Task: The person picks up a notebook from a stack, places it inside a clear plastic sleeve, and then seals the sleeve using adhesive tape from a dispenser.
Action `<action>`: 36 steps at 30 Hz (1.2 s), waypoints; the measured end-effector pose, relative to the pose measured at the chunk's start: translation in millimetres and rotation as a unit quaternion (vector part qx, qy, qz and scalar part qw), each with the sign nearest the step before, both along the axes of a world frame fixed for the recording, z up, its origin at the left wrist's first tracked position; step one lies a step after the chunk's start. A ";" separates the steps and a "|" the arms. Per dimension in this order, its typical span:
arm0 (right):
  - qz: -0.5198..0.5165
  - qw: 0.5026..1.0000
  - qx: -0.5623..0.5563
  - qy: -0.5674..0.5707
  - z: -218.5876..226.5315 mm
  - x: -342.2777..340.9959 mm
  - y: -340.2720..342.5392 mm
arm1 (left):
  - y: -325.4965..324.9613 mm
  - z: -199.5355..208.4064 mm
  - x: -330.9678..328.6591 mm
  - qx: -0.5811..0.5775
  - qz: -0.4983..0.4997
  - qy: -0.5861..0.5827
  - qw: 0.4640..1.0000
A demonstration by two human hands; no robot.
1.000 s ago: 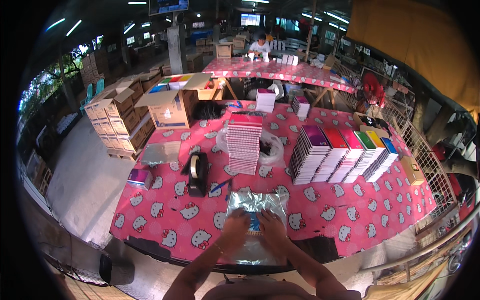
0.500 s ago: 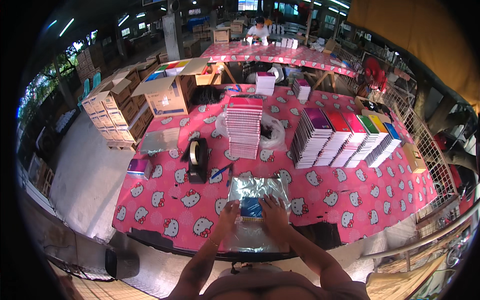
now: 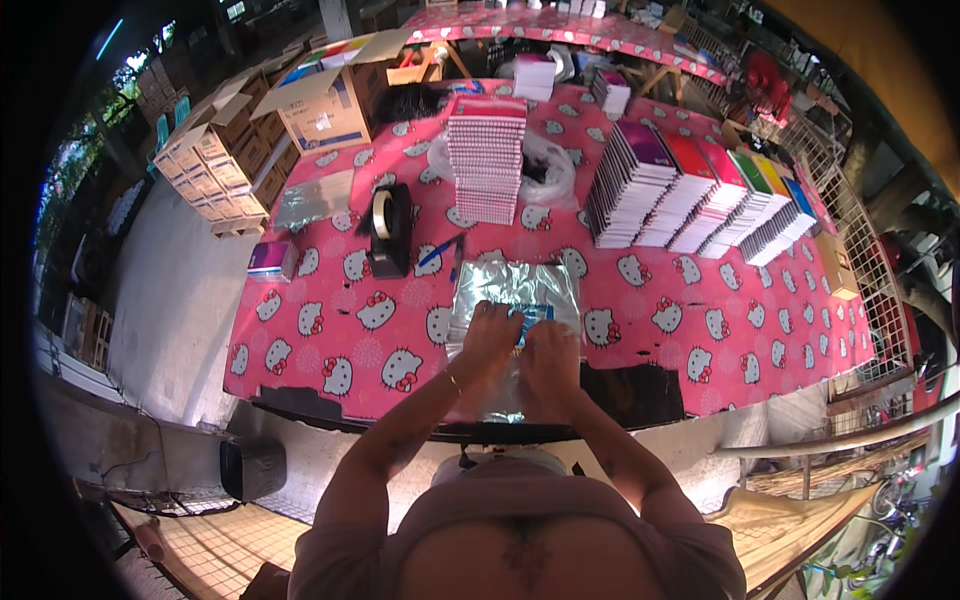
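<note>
A blue notebook [image 3: 537, 314] lies on shiny clear plastic sheeting [image 3: 515, 278] at the front of the table, mostly covered by my hands. My left hand [image 3: 490, 332] reaches over the notebook's left part, its fingers bent and close together. Close beside it, my right hand [image 3: 549, 357] is curled at the lower right of the notebook, slightly blurred. Its fingertips are hidden, and so is whatever they hold. A blue pen [image 3: 437, 253] and a black tape dispenser [image 3: 391, 240] with a roll of tape stand beyond my left hand.
A tall stack of spiral notebooks [image 3: 485, 165] stands beyond the sheeting. Several coloured notebook stacks [image 3: 632, 190] line the right side. A small wrapped purple pack [image 3: 270, 261] and a flat plastic sheet [image 3: 314, 200] lie left. Cardboard boxes [image 3: 325, 110] stand past the far left edge.
My left hand has moved from the notebook's left edge onto its top. My right hand, flat before, is now curled lower down. The view has tipped downward.
</note>
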State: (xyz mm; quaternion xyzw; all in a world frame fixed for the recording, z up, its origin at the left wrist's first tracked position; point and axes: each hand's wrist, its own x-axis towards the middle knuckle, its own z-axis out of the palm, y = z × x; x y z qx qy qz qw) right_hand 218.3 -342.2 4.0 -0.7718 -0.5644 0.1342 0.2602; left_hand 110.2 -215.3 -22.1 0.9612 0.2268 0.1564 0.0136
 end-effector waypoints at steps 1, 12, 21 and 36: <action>0.024 0.999 0.031 -0.020 -7.4 -7.1 -7.3 | -1.3 2.2 2.6 -0.002 0.002 0.010 1.000; 0.073 0.966 0.115 -0.221 -56.3 -24.5 -11.6 | -1.7 13.4 -2.7 -0.079 -0.099 -0.070 0.990; 0.077 0.967 0.091 -0.224 -58.5 -13.4 -5.2 | 8.5 16.2 -1.6 -0.107 -0.132 -0.021 0.985; 0.023 0.972 0.120 -0.200 -6.6 -2.4 -11.0 | -17.1 -1.8 -8.6 -0.012 -0.086 0.017 0.996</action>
